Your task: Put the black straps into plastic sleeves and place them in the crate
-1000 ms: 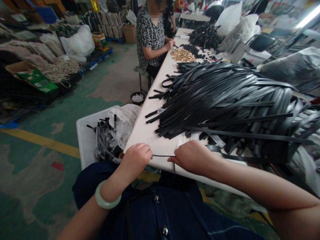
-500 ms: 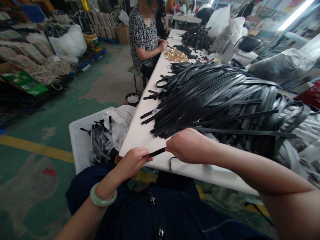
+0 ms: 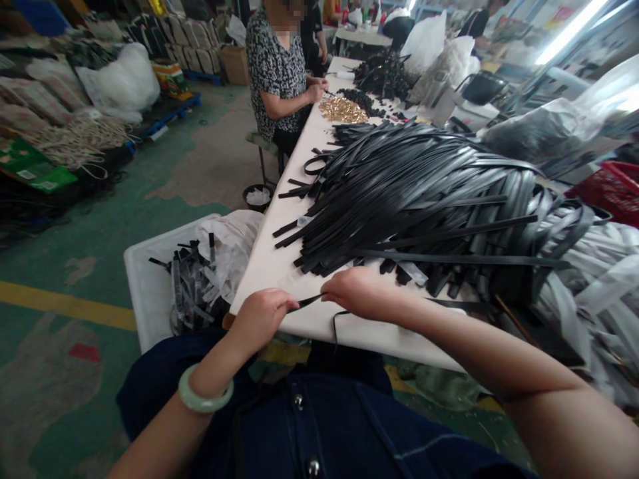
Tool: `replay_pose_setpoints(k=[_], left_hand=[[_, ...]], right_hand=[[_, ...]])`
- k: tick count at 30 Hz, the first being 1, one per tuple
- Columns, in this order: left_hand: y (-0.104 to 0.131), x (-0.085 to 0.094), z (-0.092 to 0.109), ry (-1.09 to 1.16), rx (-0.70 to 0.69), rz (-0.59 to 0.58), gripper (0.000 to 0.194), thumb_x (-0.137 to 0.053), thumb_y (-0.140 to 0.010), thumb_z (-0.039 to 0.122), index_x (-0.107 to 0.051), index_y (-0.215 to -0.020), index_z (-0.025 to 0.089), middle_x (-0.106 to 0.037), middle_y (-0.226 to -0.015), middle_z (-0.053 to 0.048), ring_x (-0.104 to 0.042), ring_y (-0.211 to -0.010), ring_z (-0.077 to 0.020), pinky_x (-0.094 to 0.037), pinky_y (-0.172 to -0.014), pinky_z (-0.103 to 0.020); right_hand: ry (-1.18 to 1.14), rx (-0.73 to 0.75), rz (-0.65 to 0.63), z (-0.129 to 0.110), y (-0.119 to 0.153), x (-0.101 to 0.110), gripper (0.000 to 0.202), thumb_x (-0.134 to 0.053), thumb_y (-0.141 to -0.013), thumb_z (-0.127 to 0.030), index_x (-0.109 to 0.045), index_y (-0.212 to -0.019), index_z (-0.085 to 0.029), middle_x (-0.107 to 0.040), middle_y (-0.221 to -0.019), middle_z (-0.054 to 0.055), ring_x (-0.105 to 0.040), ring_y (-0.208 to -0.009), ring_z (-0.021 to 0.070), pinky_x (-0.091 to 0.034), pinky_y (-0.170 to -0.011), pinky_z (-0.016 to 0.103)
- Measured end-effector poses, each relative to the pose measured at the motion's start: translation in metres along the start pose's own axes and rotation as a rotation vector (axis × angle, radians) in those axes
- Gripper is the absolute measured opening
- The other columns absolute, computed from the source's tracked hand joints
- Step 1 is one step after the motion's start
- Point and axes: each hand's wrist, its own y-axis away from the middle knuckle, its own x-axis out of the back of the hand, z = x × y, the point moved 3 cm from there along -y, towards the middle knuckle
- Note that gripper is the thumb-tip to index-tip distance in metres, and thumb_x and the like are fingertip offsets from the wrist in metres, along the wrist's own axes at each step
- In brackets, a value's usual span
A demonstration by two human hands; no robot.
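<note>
Fingers of the left hand (image 3: 264, 317) and right hand (image 3: 355, 291) pinch a black strip (image 3: 310, 301) at two points above the near corner of a pale surface (image 3: 305, 323), a grip that likely steadies the stretch between them. Black straps (image 3: 399, 199) lie heaped just beyond, many ends pointing toward the surface's left edge, apparently for easy reach; a white bin (image 3: 130, 283) stands close at left, seemingly handy too.
</note>
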Motion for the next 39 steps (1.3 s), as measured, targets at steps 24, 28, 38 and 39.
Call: replay_pose_setpoints(k=[24, 28, 38, 39], left_hand=[[-0.01, 0.0, 0.002, -0.249, -0.022, 0.122, 0.025, -0.047, -0.084, 0.012, -0.072, -0.086, 0.019, -0.075, -0.091, -0.004, -0.069, -0.085, -0.0215, -0.051, -0.073, -0.03], [-0.016, -0.002, -0.002, -0.238, -0.04, 0.148, 0.028, -0.045, -0.085, 0.012, -0.072, -0.088, 0.019, -0.075, -0.093, -0.005, -0.068, -0.087, -0.021, -0.051, -0.076, -0.03], [-0.027, -0.013, 0.002, -0.187, -0.09, 0.076, 0.025, -0.047, -0.086, 0.015, -0.072, -0.083, 0.02, -0.074, -0.085, -0.004, -0.067, -0.082, -0.0183, -0.05, -0.073, -0.027], [-0.029, -0.016, 0.006, -0.169, -0.097, 0.068, 0.026, -0.046, -0.086, 0.015, -0.072, -0.082, 0.019, -0.073, -0.083, -0.005, -0.067, -0.08, -0.0179, -0.05, -0.072, -0.027]], right_hand=[[0.127, -0.067, 0.076, 0.009, -0.002, -0.006, 0.025, -0.051, -0.093, -0.038, -0.066, -0.097, -0.018, -0.07, -0.09, 0.008, -0.068, -0.082, 0.0209, -0.042, -0.063, 0.025], [0.136, -0.068, 0.072, 0.01, -0.007, -0.006, 0.027, -0.046, -0.096, -0.034, -0.068, -0.095, -0.018, -0.071, -0.09, 0.009, -0.068, -0.085, 0.0218, -0.043, -0.066, 0.025], [0.192, -0.03, 0.021, 0.011, -0.009, -0.011, 0.025, -0.05, -0.094, -0.031, -0.072, -0.092, -0.019, -0.073, -0.086, 0.009, -0.069, -0.084, 0.0222, -0.045, -0.066, 0.025], [0.191, 0.009, 0.004, 0.004, -0.014, -0.01, 0.025, -0.05, -0.093, -0.032, -0.072, -0.091, -0.02, -0.073, -0.086, 0.008, -0.069, -0.085, 0.0221, -0.045, -0.067, 0.025]])
